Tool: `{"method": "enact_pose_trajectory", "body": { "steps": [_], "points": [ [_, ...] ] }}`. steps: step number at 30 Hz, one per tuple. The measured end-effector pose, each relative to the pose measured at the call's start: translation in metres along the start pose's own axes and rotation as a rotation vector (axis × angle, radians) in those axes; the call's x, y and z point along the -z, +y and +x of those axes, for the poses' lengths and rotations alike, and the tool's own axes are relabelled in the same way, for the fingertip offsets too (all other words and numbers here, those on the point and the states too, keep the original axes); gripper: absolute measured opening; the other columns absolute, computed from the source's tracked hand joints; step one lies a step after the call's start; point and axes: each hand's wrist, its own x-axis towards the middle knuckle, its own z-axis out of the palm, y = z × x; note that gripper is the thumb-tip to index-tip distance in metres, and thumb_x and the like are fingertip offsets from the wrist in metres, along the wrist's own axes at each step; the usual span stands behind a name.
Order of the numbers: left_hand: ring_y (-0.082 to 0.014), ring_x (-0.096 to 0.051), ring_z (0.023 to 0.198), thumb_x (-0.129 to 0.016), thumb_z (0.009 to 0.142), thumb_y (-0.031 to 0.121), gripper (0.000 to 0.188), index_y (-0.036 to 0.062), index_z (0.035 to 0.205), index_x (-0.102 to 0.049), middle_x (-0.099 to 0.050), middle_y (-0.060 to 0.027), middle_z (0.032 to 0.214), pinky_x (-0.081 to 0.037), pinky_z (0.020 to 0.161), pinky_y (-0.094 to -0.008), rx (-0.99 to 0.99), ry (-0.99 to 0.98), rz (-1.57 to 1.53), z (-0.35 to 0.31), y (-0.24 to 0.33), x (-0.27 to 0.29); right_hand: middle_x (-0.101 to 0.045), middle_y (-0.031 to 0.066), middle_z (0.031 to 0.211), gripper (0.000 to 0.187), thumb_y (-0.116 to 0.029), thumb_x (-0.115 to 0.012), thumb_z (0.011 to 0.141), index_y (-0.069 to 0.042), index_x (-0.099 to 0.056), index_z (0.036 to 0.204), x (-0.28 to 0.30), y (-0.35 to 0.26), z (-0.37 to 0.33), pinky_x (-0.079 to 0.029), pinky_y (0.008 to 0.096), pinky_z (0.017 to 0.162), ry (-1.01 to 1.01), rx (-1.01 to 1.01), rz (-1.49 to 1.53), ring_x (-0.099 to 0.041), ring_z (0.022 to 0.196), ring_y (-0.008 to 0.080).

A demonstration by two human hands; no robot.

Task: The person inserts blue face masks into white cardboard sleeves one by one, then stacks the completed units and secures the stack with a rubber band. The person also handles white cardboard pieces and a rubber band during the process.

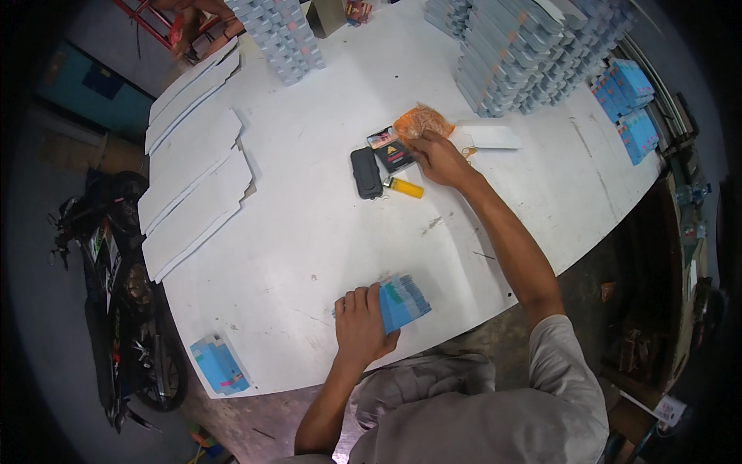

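Observation:
Near the front edge of the white table, my left hand is wrapped round a bundle of flat blue cartons, pressed together in a stack. My right hand reaches to the middle of the table, its fingers bent together at the lower edge of an orange packet. A tangle of thin loops that look like rubber bands lies on that packet. Whatever those fingertips pinch is hidden. Close to them are a black cigarette pack, a yellow lighter and a dark phone-like case.
A small blue carton bundle lies at the front left corner. White sheets line the left side. Tall grey-blue carton stacks stand at the back, with blue bundles far right. A white box lies near my right hand. Left of the table stands a motorcycle.

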Motion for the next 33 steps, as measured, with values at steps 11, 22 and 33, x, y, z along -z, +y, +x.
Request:
{"method": "enact_pose_trajectory", "body": {
  "steps": [11,22,33],
  "points": [
    [-0.0351,-0.054,0.106,-0.086,0.063,0.025,0.085,-0.0023,0.135,-0.051,-0.056,-0.0176,0.116,-0.039,0.092,-0.0469,-0.026,0.048,-0.006,-0.001,0.0,0.001,-0.069,0.0185,0.103,0.01,-0.008,-0.069,0.093,-0.003,-0.075,0.099,-0.011,-0.005,0.001,-0.052,0.0455,0.09,0.134,-0.07,0.084,-0.066,0.101,0.0366],
    [-0.0316,-0.055,0.103,-0.086,0.065,0.022,0.077,-0.0018,0.131,-0.055,-0.058,-0.0143,0.113,-0.039,0.091,-0.0433,0.001,0.021,0.018,0.0,-0.001,-0.002,-0.072,0.0028,0.09,0.015,-0.015,-0.065,0.106,-0.001,-0.072,0.103,0.018,0.002,-0.011,-0.049,0.0249,0.074,0.199,-0.367,0.841,-0.062,0.08,0.0089],
    [-0.0315,-0.054,0.101,-0.086,0.065,0.02,0.075,-0.0015,0.131,-0.056,-0.058,-0.0145,0.112,-0.038,0.089,-0.0427,0.0,0.046,-0.009,-0.001,0.0,-0.002,-0.072,0.0057,0.097,0.02,-0.018,-0.064,0.107,0.002,-0.069,0.107,0.039,-0.037,-0.03,-0.053,0.0278,0.085,0.457,-0.184,0.844,-0.065,0.09,0.0103]
  ]
}}
